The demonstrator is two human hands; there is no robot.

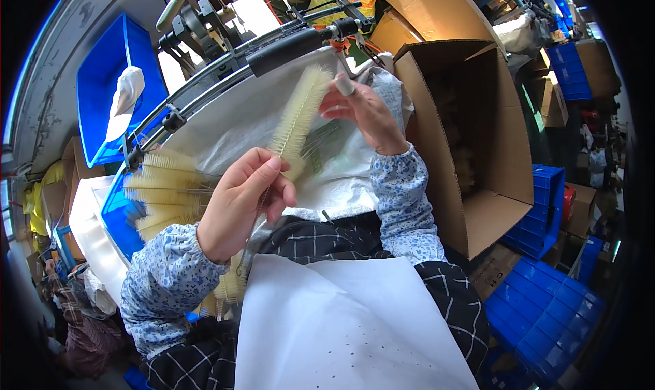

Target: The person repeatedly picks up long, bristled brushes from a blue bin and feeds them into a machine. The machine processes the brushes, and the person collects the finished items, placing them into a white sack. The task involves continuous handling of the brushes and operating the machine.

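Left of centre, I log a cluster of pale bristle brushes (164,185); beside it, the left hand (242,197) pinches one twisted-wire brush (298,113) by its stem. Right hand (372,117), fingers loosely parted, grasping nothing visible, sits just beside the bristles, near an open cardboard box (431,144).

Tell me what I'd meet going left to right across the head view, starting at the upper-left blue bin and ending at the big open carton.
Blue bin, left hand, brush, right hand, carton.
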